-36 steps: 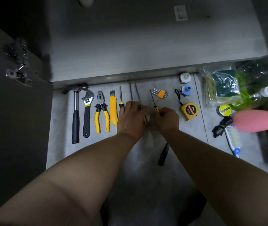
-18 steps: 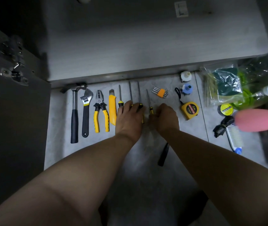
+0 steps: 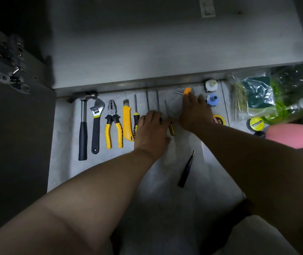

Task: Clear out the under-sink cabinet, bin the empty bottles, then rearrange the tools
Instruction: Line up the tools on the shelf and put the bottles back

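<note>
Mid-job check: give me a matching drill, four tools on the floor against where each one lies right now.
Tools:
1. hammer
2. pliers
3. hex key set
4. black tweezers

Places:
A. at the fingers of the right hand
B. far left end of the row
C. alone, nearer the person than the row
D. between the adjustable wrench and the utility knife

Pairs: 1-B, 2-D, 3-A, 4-C
</note>
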A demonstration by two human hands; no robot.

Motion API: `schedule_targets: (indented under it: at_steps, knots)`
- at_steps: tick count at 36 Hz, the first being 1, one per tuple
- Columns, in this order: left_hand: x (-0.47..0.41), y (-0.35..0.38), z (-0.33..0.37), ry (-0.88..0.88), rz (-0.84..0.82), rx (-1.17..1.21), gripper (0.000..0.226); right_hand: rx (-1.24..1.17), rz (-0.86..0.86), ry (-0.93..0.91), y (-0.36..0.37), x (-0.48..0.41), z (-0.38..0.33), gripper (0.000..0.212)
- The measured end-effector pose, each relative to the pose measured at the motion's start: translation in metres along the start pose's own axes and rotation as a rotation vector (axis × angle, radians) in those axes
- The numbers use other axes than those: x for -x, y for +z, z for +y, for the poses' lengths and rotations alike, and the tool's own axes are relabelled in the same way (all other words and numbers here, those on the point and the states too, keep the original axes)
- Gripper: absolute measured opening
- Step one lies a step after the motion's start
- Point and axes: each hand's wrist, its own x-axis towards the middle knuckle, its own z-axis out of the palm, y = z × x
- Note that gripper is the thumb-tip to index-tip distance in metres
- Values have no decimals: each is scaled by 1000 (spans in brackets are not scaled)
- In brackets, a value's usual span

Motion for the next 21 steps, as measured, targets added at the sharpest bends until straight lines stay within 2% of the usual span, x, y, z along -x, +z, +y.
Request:
schedule_targets:
  at_steps: [3,7,9,11,12,16,19,21]
  knots:
    - [-6,-2,7,32,-6,-17,52,-70,-17,18,-7,0,5,85]
    - [-11,2,11,24,-45,-39,42,-118,268,14,7,38,11,41]
    - [-12,4,12,17,-48,-57,39,-211,304,47,23,66,14,26]
    - [-12,5,11,12,-53,-65,43,-314,210,172,39,93,15,19]
    - [-12,5,11,13,-55,-65,45,-329,144,245,47,105,15,22]
    - [-13,4,10,8,-76,-60,49,-250,-53,420,75,140,12,49]
    - [-12,2,12,8,-87,-70,49,-275,-199,469,87,151,4,45]
    - [-12,1,14,7,-85,-81,48,-296,-219,456,91,149,-1,36]
